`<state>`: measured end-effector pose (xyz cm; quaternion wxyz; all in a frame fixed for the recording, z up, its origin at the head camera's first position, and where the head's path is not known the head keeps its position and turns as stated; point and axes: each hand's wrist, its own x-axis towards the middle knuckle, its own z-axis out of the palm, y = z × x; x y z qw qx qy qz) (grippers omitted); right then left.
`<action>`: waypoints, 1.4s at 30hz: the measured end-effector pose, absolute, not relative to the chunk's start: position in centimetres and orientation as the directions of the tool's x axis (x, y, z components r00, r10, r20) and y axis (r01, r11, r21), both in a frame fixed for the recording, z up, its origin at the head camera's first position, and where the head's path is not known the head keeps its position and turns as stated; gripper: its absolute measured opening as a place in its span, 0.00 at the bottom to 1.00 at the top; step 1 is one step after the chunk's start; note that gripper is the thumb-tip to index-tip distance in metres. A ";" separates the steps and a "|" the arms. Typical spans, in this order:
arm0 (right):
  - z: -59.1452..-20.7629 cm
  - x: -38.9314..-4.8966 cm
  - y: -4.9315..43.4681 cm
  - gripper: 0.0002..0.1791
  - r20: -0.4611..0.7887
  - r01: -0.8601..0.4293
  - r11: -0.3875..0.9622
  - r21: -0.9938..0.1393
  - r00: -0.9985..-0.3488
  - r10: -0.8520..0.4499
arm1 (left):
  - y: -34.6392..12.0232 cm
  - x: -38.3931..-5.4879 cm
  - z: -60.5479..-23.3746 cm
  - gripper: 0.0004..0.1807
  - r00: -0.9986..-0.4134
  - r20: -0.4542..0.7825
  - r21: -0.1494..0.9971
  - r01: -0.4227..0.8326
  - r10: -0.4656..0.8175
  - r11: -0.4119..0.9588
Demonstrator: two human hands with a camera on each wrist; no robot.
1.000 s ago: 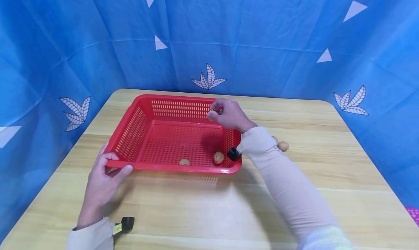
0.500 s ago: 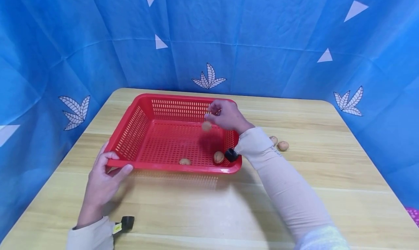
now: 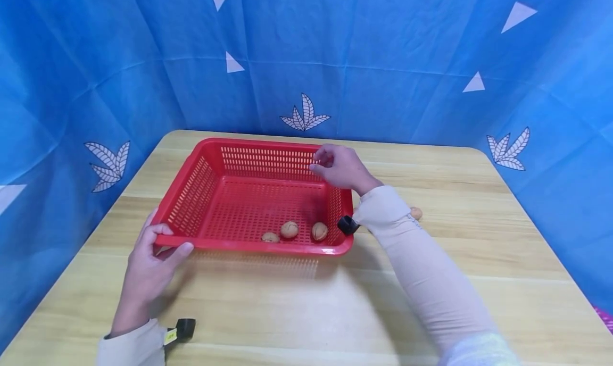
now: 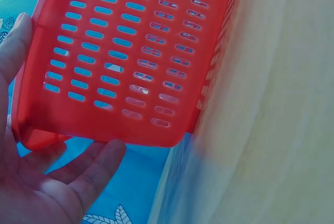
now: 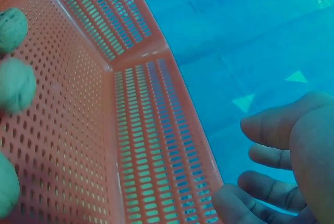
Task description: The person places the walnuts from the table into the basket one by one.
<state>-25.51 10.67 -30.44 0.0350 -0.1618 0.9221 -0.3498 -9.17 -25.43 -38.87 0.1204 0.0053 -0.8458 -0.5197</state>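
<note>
Three walnuts [image 3: 289,229] are contained in the red basket [image 3: 254,201], along its near side. The basket's near-left corner is gripped by the left hand [image 3: 150,267]. Nothing is held by the right hand [image 3: 346,168], loosely curled, partly open, near the right rim. Basket loading is judged to be in hand; for another placement, this rim must be cleared. One further walnut [image 3: 416,213] on the table [image 3: 268,313] is partly hidden by the right sleeve [image 3: 431,281].

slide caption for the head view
Left hand grips a red basket holding three walnuts while the empty right hand hovers at its right end.
</note>
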 end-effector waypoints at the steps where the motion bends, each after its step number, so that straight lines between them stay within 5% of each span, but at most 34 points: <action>1: -30.4 -25.5 10.9 0.14 0.051 -0.277 0.706 -0.652 -0.945 -0.324 | -25.4 -9.2 -38.9 0.23 -0.970 0.200 0.883 0.119 -0.135 0.455; 29: -31.4 -25.0 21.3 0.16 0.055 -0.218 0.795 -0.566 -0.972 -0.228 | -25.7 -9.0 -39.0 0.22 -0.968 0.216 0.873 0.135 -0.125 0.469; 42: -33.4 -23.9 26.3 0.17 -0.037 -0.142 0.855 -0.499 -0.982 -0.184 | -25.5 -9.1 -39.0 0.23 -0.970 0.198 0.877 0.110 -0.142 0.468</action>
